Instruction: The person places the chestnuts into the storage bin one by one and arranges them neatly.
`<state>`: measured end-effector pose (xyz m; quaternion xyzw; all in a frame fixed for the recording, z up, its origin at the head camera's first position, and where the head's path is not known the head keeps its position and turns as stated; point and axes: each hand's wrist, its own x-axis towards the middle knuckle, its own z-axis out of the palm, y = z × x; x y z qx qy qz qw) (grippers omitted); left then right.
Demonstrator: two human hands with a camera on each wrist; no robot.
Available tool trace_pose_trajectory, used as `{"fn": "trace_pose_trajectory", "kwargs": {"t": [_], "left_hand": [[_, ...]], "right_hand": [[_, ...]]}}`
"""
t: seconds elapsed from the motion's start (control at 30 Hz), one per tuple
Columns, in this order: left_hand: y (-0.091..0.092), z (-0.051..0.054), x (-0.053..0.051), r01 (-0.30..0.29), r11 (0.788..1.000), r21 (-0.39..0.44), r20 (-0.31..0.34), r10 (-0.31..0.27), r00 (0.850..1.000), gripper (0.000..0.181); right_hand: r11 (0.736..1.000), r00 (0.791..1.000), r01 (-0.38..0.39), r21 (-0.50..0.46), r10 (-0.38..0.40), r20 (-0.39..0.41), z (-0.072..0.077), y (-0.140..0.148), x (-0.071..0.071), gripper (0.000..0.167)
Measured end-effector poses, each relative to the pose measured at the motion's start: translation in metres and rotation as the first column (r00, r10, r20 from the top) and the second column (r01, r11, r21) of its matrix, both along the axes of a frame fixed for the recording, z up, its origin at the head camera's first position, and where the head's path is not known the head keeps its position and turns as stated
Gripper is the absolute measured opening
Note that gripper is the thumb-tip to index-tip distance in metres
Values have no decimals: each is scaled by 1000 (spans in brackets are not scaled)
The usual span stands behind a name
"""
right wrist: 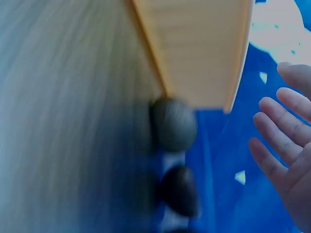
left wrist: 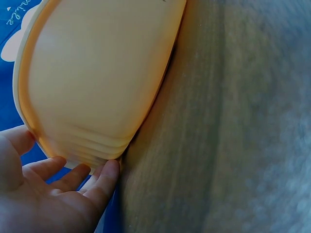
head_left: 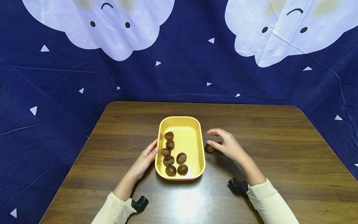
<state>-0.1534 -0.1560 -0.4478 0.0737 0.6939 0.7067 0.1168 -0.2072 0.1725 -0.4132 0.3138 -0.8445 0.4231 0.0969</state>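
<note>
A yellow rectangular container (head_left: 194, 146) stands on the table with several brown chestnuts (head_left: 181, 158) inside, mostly along its left side and near end. My left hand (head_left: 145, 159) rests against the outside of the left wall; in the left wrist view its loosely bent fingertips (left wrist: 111, 167) touch that wall. Right of the container, my right hand (head_left: 227, 144) hovers with fingers spread over chestnuts (head_left: 209, 148) on the table, partly hiding them. The right wrist view shows a chestnut (right wrist: 175, 125) close to the container and another chestnut (right wrist: 180, 191) beside it, both apart from the fingers.
The brown wooden table (head_left: 279, 140) extends to both sides of the container. A dark blue cloth (head_left: 184, 77) with white clouds and triangles hangs behind it. Black wrist devices (head_left: 238, 185) sit at both sleeve cuffs.
</note>
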Motion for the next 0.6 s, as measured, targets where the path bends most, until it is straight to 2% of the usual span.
{"fn": "trace_pose_trajectory", "kwargs": {"t": [0.33,0.6], "left_hand": [[0,0,0,6,1000,5,8,-7,1000,53],[0,0,0,0,1000,2,11,0,1000,54]], "right_hand": [[989,993,103,108,-108,42,-18,49,7,30],[978,982,142,154,-159,104,-27,66,8,31]]}}
